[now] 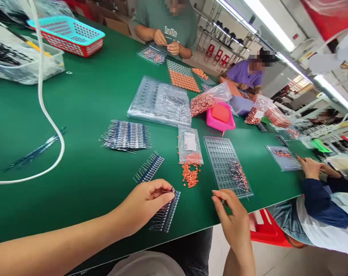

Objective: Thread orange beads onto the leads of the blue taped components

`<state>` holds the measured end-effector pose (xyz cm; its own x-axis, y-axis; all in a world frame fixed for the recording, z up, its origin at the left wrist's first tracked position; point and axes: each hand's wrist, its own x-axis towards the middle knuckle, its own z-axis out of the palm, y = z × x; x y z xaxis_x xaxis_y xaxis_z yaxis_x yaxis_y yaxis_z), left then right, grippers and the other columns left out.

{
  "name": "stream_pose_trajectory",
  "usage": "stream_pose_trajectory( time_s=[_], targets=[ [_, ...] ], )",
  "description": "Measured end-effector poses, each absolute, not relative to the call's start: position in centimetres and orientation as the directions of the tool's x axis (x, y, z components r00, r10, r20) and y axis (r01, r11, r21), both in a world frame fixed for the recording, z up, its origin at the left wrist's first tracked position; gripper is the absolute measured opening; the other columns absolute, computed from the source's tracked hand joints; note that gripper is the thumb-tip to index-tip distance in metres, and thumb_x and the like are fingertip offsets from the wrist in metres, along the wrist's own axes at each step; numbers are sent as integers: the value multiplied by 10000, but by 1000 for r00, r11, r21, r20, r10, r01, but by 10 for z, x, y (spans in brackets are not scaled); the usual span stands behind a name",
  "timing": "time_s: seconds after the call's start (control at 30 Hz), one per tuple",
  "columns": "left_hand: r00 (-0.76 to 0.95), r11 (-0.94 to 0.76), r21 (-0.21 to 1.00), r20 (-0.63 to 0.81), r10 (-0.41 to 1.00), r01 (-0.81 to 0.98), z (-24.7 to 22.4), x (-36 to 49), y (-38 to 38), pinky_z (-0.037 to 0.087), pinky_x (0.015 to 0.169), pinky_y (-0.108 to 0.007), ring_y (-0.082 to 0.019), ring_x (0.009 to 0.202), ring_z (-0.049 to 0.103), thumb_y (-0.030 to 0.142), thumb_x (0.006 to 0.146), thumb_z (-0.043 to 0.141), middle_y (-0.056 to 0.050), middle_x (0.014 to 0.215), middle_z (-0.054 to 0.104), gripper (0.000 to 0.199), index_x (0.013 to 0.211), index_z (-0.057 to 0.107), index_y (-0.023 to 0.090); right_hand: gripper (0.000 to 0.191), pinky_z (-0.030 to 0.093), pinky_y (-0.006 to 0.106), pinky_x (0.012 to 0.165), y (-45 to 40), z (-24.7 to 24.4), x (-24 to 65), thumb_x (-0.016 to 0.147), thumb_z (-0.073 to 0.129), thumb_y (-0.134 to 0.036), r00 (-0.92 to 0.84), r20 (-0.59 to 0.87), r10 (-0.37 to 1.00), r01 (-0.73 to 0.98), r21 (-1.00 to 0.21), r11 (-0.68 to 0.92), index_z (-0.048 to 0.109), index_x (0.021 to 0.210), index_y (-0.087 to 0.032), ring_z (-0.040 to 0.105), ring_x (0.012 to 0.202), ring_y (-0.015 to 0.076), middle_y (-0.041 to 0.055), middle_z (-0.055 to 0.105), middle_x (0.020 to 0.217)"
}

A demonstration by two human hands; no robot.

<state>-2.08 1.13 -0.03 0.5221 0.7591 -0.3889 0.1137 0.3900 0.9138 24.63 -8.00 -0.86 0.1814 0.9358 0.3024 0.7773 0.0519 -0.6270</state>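
My left hand [150,203] is closed in a pinch, with a small dark blue wire-leaded component [172,189] at its fingertips. Directly beneath it lies a strip of wire-leaded components [169,214], partly covered by the hand. My right hand [233,214] hovers by the table edge, thumb and forefinger pinched together; whatever is between them is too small to name. Just beyond that hand sits a clear slotted tray [220,153], with finished-looking leaded pieces with orange ends [238,176] along its right side. Small orange rings [189,175] spill from a labelled plastic bag [188,143] between my hands.
Another component strip [149,166] and a stack of strips [126,135] lie left. Behind are stacked clear trays [143,99], a pink basket [231,124] and a bag of orange parts [201,104]. A white cable [60,149] loops across the left. Co-workers sit opposite and right.
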Motion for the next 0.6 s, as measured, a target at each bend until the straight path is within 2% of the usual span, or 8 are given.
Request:
stream_pose_trajectory(
  time_s=[0.1,0.17,0.3,0.4,0.6],
  targets=[
    [508,420,905,-394,766,67,0,-21,13,508,739,-283,-165,734,589,420,785,687,20,751,616,244,843,651,186,150,538,328,765,-63,-14,212,965,603,-240,77,282,956,743,-656,134,722,1056,-255,682,892,207,64,707,988],
    [496,435,900,-394,774,35,1,-22,14,500,734,-285,-160,730,576,404,768,695,22,752,608,238,835,642,182,160,550,332,793,-53,-20,198,970,589,-221,41,294,955,760,-630,161,711,1070,-249,681,921,207,68,698,998],
    [483,455,891,-402,778,10,4,-23,18,472,745,-298,-161,744,555,402,760,694,16,769,606,255,843,635,169,175,551,346,796,-42,-25,183,981,562,-190,-10,356,934,864,-467,188,697,1084,-230,653,931,209,73,672,997],
    [484,465,885,-407,775,-1,5,-22,18,454,744,-300,-160,747,543,396,766,684,16,769,603,250,842,629,165,152,533,346,754,-37,-22,180,983,556,-173,-78,350,934,914,-349,207,691,1036,-217,626,887,213,70,659,955],
    [493,458,888,-387,779,-26,6,-19,18,437,725,-296,-156,733,529,352,777,658,19,759,585,194,823,618,167,118,495,345,708,-26,-17,183,953,542,-142,-182,262,948,927,-276,254,621,897,-207,588,832,217,57,629,892]
  ],
)
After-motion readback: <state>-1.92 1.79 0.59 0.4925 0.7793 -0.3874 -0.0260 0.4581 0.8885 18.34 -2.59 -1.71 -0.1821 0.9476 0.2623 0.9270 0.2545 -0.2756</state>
